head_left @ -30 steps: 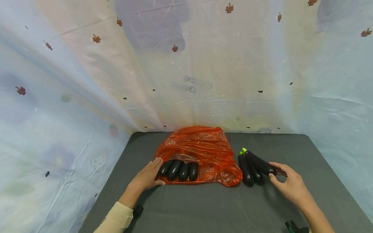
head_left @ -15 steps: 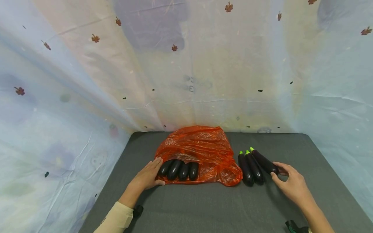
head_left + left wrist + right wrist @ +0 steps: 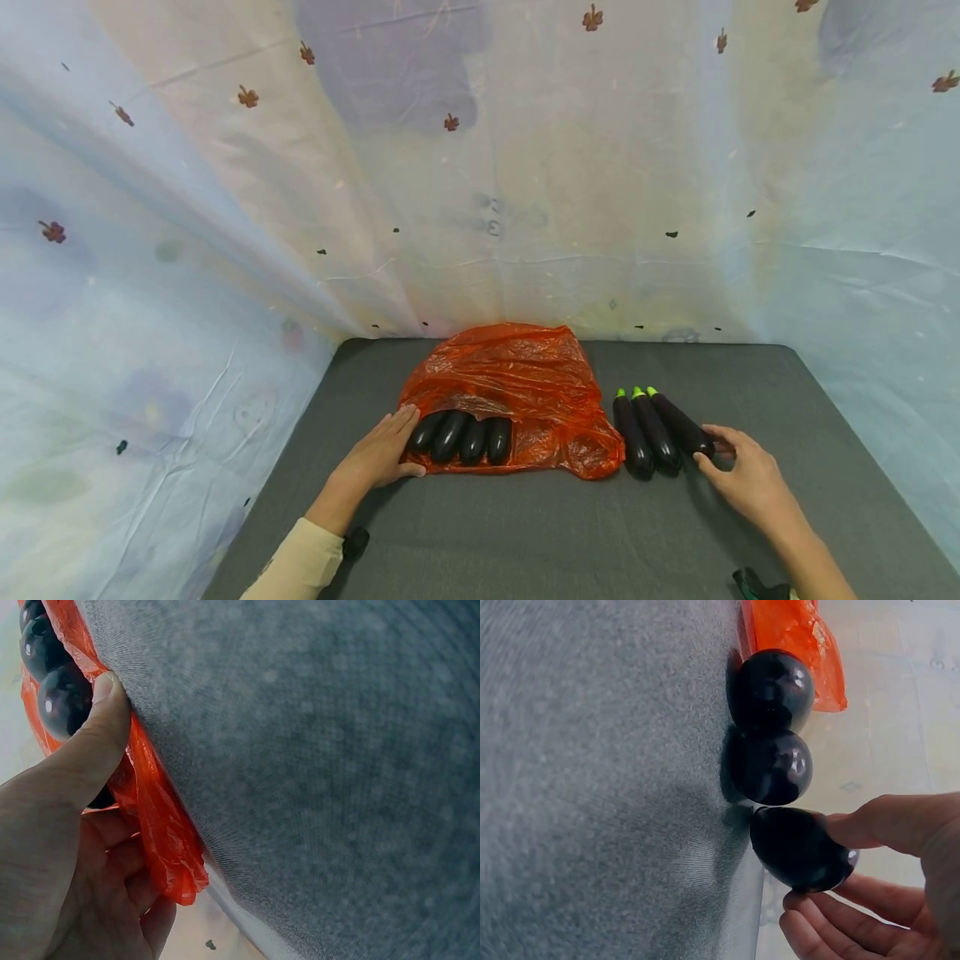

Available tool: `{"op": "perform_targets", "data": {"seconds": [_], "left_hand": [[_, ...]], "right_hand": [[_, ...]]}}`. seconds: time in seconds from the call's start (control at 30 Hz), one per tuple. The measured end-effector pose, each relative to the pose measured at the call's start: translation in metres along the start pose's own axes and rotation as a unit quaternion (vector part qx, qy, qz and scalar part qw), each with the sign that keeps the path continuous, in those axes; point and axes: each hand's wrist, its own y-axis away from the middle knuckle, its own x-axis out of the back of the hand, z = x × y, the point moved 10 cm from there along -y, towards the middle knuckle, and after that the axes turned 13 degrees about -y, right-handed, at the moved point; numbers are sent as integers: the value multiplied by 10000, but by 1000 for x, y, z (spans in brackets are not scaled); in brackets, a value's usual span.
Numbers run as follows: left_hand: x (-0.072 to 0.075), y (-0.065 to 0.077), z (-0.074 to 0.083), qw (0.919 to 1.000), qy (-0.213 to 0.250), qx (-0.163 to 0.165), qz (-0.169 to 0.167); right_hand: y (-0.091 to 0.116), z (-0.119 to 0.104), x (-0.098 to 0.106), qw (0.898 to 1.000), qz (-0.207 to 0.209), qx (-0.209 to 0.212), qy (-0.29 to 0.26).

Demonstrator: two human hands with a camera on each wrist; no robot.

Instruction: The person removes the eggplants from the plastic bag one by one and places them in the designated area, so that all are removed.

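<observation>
The rightmost eggplant (image 3: 674, 421) is pinched by the right hand (image 3: 750, 477), the red bag (image 3: 510, 371) is touched by the left hand (image 3: 381, 450), fingers extended, and the bagged eggplants' (image 3: 473, 441) far ends are hidden.

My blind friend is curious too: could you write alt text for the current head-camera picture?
A person's right hand holds the rounded end of a dark purple eggplant beside two others on a gray table. The left hand touches the left edge of a red plastic bag, with four more eggplants showing in its opening.
</observation>
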Motion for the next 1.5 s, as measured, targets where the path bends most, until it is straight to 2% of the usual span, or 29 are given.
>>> {"op": "perform_targets", "data": {"seconds": [0.43, 0.87, 1.5], "left_hand": [[-5, -2, -2, 10000, -68, 32, -55], [-2, -1, -1, 10000, -55, 29, -53], [-3, -2, -1, 9999, -95, -47, -23]], "right_hand": [[-2, 3, -9, 9996, -235, -54, 135], [-2, 3, -9, 9991, -428, -49, 15], [0, -8, -2, 9996, -228, 186, -20]]}}
